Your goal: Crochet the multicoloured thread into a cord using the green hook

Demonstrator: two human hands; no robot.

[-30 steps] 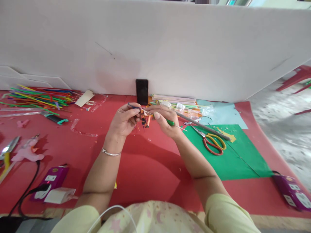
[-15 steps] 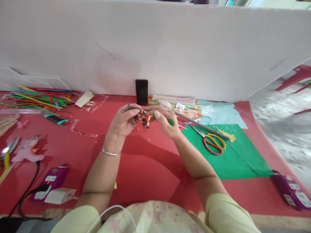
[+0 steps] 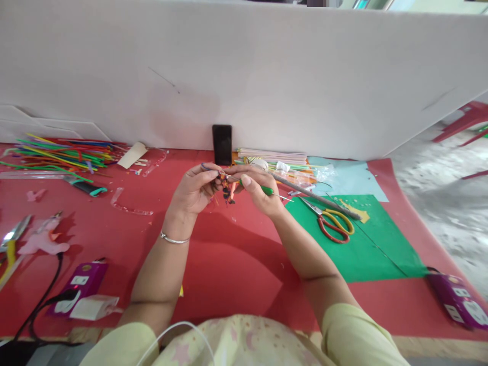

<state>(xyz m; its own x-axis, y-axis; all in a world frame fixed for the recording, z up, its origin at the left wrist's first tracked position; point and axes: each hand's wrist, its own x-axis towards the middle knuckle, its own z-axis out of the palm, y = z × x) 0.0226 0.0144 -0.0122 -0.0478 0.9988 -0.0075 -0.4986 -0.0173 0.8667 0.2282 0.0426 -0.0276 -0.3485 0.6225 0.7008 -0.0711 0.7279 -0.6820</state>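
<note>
The left hand [image 3: 194, 190] is pinching, with curled fingers, a small orange-and-dark pipe-cleaner figure [image 3: 227, 190] above the red table cover [image 3: 229, 264]; a thin bluish wire end is poking out leftward over its fingertips. The right hand [image 3: 259, 190] is closing finger and thumb on a thin green-handled metal needle tool [image 3: 267, 191], meeting the figure between the two hands. The tool's long axis is lying nearly level, handle and bare tip trailing right and slightly down, its other end pointing left into the figure. Red-and-yellow-handled scissors [image 3: 332, 221] are resting on green paper [image 3: 362, 244] to the right; a black phone [image 3: 222, 144] is standing against the white board [image 3: 267, 76] behind.
</note>
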